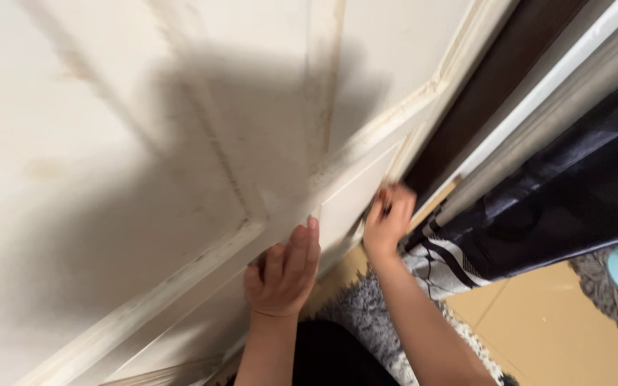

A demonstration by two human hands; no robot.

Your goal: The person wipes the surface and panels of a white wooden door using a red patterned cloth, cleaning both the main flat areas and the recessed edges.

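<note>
The big cream door (180, 143) looks heavy and hard, so it is best held by its edge. The left hand (284, 271) lies flat and open on it. The right hand (389, 218) curls on the edge, near the grey rug (366, 314).

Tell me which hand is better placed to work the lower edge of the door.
Probably the right hand: it is already at the lower panel edge of the door, beside the dark frame. The left hand lies flat on the moulding, as if bracing.
</note>
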